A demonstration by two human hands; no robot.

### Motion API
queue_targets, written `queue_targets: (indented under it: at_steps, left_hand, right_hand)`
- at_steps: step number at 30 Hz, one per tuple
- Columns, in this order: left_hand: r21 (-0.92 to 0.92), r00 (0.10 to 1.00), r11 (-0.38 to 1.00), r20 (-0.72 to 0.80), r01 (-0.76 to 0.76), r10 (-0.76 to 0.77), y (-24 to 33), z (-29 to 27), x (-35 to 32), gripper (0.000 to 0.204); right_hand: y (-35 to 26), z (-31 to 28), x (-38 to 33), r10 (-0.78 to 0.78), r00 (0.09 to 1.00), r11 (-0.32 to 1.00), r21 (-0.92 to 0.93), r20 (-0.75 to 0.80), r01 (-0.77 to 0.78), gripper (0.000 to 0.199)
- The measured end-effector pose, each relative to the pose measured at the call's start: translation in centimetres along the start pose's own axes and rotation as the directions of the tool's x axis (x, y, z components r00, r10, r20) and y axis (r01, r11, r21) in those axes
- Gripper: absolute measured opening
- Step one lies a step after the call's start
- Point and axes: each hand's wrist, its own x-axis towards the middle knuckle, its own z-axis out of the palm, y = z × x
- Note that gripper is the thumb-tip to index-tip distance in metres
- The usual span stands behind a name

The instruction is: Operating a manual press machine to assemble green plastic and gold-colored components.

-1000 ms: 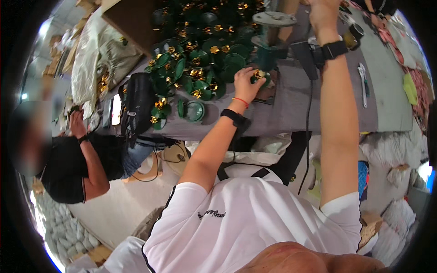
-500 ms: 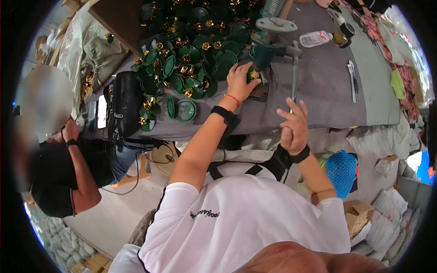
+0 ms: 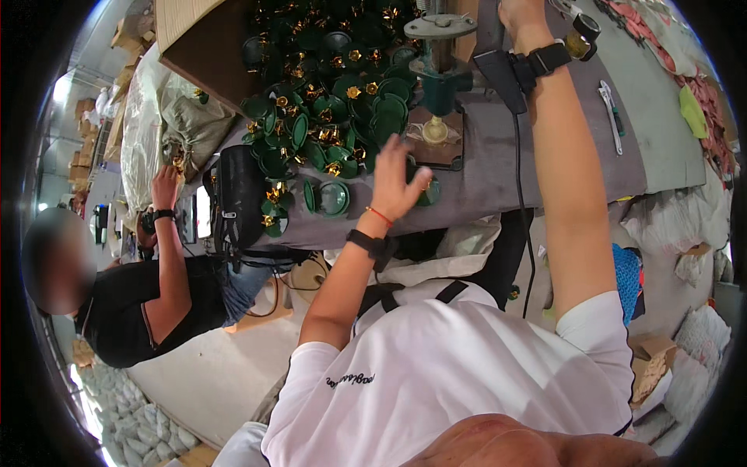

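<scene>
1. The left hand (image 3: 395, 180) hovers open, fingers spread, holding nothing, just above the near edge of the table (image 3: 498, 183). It hangs between the green caps (image 3: 334, 132) on its left and the press (image 3: 440, 70) just beyond it.

2. The right hand (image 3: 523, 15) is raised at the far edge, at the top of the picture, seemingly closed round the press handle (image 3: 498, 54); the picture's edge cuts it off, so the grip cannot be told for sure.

3. A gold piece (image 3: 434, 132) sits on the brown plate (image 3: 436, 142) under the press head, just beyond the left fingertips.

4. Likely risk: if the handle comes down while the left fingers stay near the plate, they could be pinched under the head.

5. The piece may sit off-centre; a stroke then could bend it or flick it off the plate.

6. A loose cap (image 3: 334, 198) stands at the near edge, left of the wrist. A sweep of the forearm could knock it to the floor.

7. A cable (image 3: 520, 179) hangs down by the right arm; it could snag on the arm.

8. Another person (image 3: 148, 296) works at the left, well apart from the press.
</scene>
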Motion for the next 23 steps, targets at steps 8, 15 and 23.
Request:
queue_targets:
  at_steps: [8,15,23]
  left_hand:
    - [-0.443,0.823,0.736,0.007,0.511,-0.567,-3.7,1.2,2.9,0.041]
    - [-0.780,0.735,0.457,0.007,0.429,-0.678,-0.5,2.7,-1.1,0.028]
    - [-0.452,0.934,0.818,0.129,0.355,-0.334,-1.0,4.8,4.7,0.069]
  right_hand:
    - [-1.4,0.2,-0.7,0.006,0.999,0.999,-0.040,0.044,-0.004,0.037]
    - [-0.4,0.2,-0.5,-0.065,0.996,0.997,-0.045,0.062,0.068,0.037]
    - [-0.6,0.2,-0.4,-0.067,0.995,0.996,-0.061,0.075,0.072,0.040]
